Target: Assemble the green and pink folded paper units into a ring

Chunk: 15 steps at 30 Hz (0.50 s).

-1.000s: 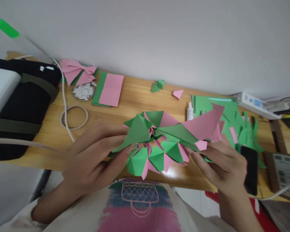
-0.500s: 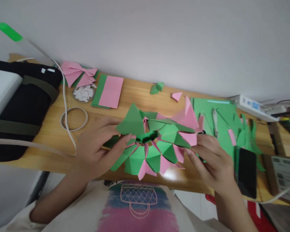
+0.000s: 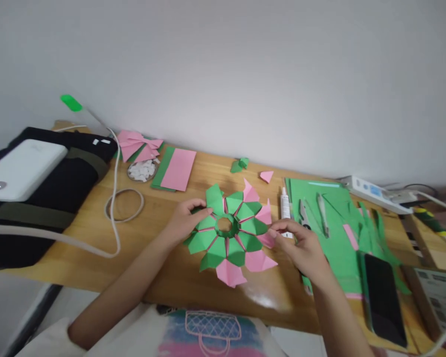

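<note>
A ring of folded green and pink paper [image 3: 218, 247], shaped like a flower with an open centre, is held over the wooden table. My left hand [image 3: 188, 218] pinches a green petal at its upper left. On the right side, my right hand [image 3: 297, 245] pinches the ring's edge between thumb and fingers, near a pink petal. Beyond the ring lie a small green folded piece [image 3: 240, 164] and a small pink piece [image 3: 266, 176]. A white glue tube [image 3: 285, 206] stands out just behind my right hand.
Green sheets [image 3: 342, 248] with scissors [image 3: 304, 213] and a cutter lie right, beside a phone [image 3: 384, 297] and power strip [image 3: 375, 194]. Left are a pink-green paper stack [image 3: 179, 168], a dish of white bits [image 3: 142, 170], a cable and a white power bank [image 3: 26, 168].
The paper ring has moved away from my body and now faces upward, more fully spread. Both hands moved with it, still holding its sides. The glue tube has come into sight.
</note>
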Tool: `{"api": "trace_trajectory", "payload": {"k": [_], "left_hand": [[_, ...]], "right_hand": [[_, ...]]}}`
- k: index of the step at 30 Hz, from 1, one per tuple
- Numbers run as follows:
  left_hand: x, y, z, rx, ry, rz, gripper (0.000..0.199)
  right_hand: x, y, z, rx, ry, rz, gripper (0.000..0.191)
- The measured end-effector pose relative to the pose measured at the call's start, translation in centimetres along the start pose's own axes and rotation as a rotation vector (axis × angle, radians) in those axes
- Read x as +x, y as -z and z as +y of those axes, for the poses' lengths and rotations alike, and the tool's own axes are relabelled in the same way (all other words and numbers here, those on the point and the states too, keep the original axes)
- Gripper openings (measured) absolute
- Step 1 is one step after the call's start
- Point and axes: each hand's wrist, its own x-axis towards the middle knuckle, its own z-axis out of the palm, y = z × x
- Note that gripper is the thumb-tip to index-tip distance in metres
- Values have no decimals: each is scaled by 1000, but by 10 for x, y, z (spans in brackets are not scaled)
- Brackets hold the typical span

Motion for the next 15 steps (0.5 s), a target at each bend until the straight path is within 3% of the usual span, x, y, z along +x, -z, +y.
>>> {"api": "trace_trajectory", "payload": {"k": [9,15], "left_hand": [[20,-9,-8,80,-44,-49,26],[31,5,-2,195,-193,-59,16]], "right_hand": [[12,-5,5,187,-138,-8,28],[12,-9,18,280,-135,182,34]]}}
